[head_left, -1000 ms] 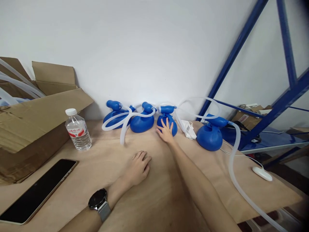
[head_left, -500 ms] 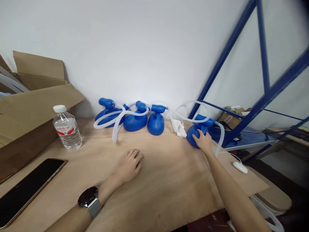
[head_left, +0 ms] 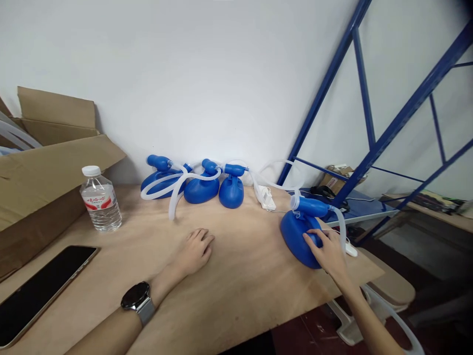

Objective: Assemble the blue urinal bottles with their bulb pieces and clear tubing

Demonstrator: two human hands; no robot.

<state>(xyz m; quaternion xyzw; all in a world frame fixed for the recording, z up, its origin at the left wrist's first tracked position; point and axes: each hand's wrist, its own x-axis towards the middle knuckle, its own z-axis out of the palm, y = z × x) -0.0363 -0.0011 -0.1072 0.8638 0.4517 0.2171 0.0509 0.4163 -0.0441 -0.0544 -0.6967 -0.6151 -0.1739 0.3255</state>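
Right hand (head_left: pixel 327 252) gripped blue rubber bulb (head_left: pixel 298 241) at 4 o'clock | left hand (head_left: pixel 194 251) lay open, empty on desk (head_left: pixel 240 296) at 7 o'clock

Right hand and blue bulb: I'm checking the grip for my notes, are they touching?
Touching: the head view shows the right hand with its fingers lying against the side of the blue bulb.

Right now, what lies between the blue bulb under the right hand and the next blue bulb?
The head view shows a white plastic device beside clear tubing, on the wooden tabletop, between that blue bulb and the next blue bulb.
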